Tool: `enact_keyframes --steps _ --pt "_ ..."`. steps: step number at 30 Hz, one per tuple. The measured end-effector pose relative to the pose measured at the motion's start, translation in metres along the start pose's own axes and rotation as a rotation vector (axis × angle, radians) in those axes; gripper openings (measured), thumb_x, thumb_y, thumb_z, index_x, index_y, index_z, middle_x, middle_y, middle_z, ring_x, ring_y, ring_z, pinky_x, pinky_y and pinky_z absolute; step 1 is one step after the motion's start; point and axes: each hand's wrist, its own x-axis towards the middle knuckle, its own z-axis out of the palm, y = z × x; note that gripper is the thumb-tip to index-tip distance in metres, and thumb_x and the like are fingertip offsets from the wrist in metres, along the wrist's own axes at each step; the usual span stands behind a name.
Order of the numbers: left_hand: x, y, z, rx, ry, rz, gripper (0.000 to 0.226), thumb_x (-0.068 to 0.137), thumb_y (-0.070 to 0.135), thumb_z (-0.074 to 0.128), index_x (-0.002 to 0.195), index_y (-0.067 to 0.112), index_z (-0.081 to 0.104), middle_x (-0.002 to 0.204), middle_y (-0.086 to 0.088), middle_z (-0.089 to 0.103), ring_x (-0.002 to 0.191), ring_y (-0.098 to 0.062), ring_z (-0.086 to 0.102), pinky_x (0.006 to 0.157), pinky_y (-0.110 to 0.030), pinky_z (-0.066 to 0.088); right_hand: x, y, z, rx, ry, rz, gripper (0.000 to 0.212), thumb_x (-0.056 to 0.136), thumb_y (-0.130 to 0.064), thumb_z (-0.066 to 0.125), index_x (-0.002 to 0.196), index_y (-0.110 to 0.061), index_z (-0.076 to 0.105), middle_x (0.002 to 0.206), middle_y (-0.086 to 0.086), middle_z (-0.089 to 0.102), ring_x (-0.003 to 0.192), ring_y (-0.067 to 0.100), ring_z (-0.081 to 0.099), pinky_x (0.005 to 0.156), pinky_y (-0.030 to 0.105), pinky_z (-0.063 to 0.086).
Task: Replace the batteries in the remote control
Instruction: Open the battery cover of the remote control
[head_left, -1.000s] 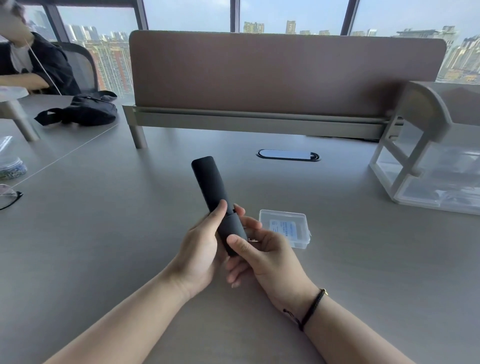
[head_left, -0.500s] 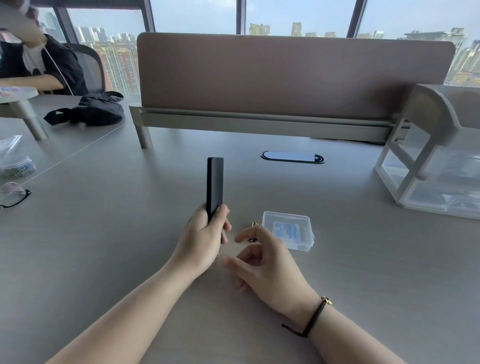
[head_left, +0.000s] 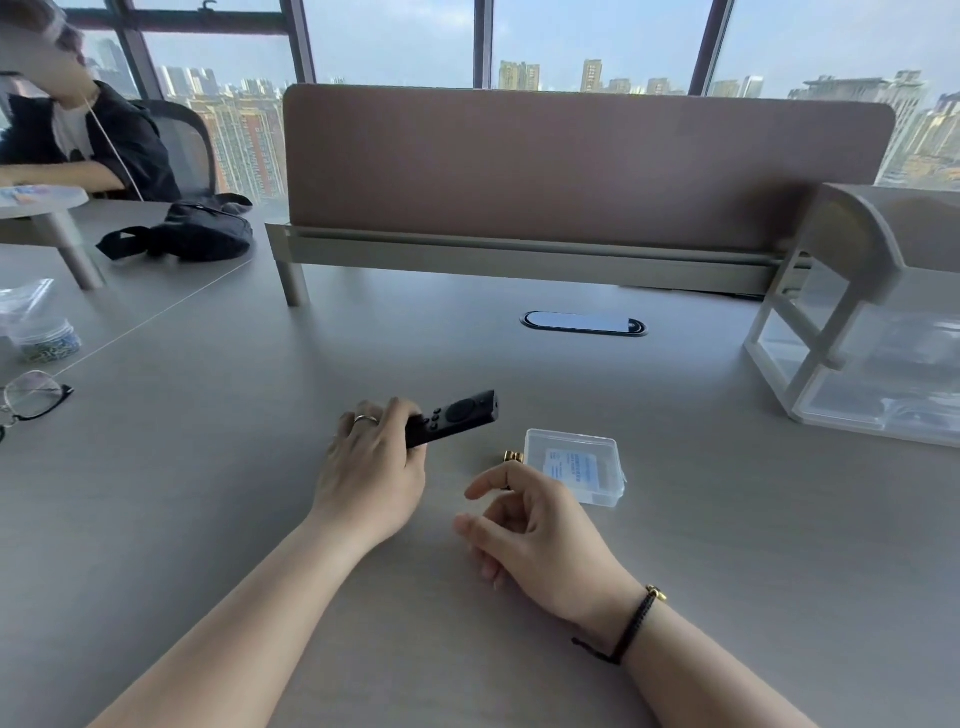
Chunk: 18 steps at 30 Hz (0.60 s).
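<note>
Black plastic fills my left hand (head_left: 371, 470): my grip is clamped round the lower end of the remote control (head_left: 451, 419), button side up, its far end jutting out toward the clear plastic case (head_left: 574, 472) and hanging just above the surface (head_left: 675, 571). My right hand (head_left: 540, 535) holds nothing, its fingers loosely curled and apart, resting just on my side of the case. Beside the case's near-left corner sit small gold-ended batteries (head_left: 513, 457), partly hidden behind my right fingers, so I cannot count them. I judge the main risk to be those round cells rolling off if my right hand bumps them as it reaches. I cannot see the remote's back from here, so I cannot tell whether its cover is on or off; if it is off, turning the remote carelessly could spill whatever sits inside. My hold is only at one end, so a hard push could lever it loose.
</note>
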Motion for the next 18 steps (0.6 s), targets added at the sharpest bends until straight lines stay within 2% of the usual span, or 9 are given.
enact_keyframes --steps 4,11,13,15,18 --pt "0.0006 -0.0004 -0.002 -0.053 -0.014 -0.016 0.014 0.096 0.027 0.048 0.11 0.023 0.05 0.11 -0.007 0.05 0.112 -0.034 0.043 0.084 -0.043 0.041 0.0 0.0 -0.0013 -0.013 0.013 -0.004 0.015 0.088 -0.022 0.072 0.097 -0.019 0.061 0.07 0.023 0.069 0.052 0.027 0.061 0.053 0.046 0.057" --pt "0.0046 -0.0011 -0.0053 -0.187 0.036 0.007 0.01 0.094 0.013 0.047 0.096 0.022 0.049 0.088 -0.006 0.057 0.095 -0.034 0.052 0.072 -0.042 0.041 0.0021 0.002 -0.0017 -0.001 0.015 -0.011 0.015 0.088 -0.021 0.071 0.097 -0.017 0.06 0.068 0.024 0.068 0.051 0.027 0.06 0.051 0.045 0.056" --pt "0.0044 0.0003 -0.0059 -0.244 0.002 -0.01 0.009 0.094 0.015 0.046 0.092 0.024 0.047 0.085 -0.004 0.055 0.094 -0.034 0.052 0.074 -0.044 0.043 0.0025 0.0034 -0.0018 -0.007 0.016 -0.014 0.014 0.087 -0.023 0.071 0.096 -0.019 0.06 0.068 0.023 0.068 0.051 0.028 0.06 0.051 0.048 0.055" --pt "0.0023 0.0015 -0.0044 -0.242 -0.063 -0.026 0.001 0.095 0.022 0.047 0.095 0.022 0.046 0.093 -0.005 0.055 0.102 -0.032 0.047 0.081 -0.044 0.042 0.0022 0.0038 -0.0017 -0.003 0.012 -0.011 0.014 0.087 -0.023 0.071 0.095 -0.02 0.06 0.068 0.023 0.068 0.051 0.029 0.06 0.052 0.05 0.055" --pt "0.0001 0.0036 -0.0027 -0.217 -0.185 -0.04 0.017 0.095 0.041 0.044 0.095 0.024 0.042 0.103 -0.004 0.051 0.107 -0.027 0.042 0.091 -0.043 0.039 0.0019 0.0036 -0.0013 0.001 0.005 -0.015 0.014 0.087 -0.024 0.071 0.095 -0.021 0.06 0.066 0.023 0.067 0.051 0.029 0.059 0.051 0.051 0.054"
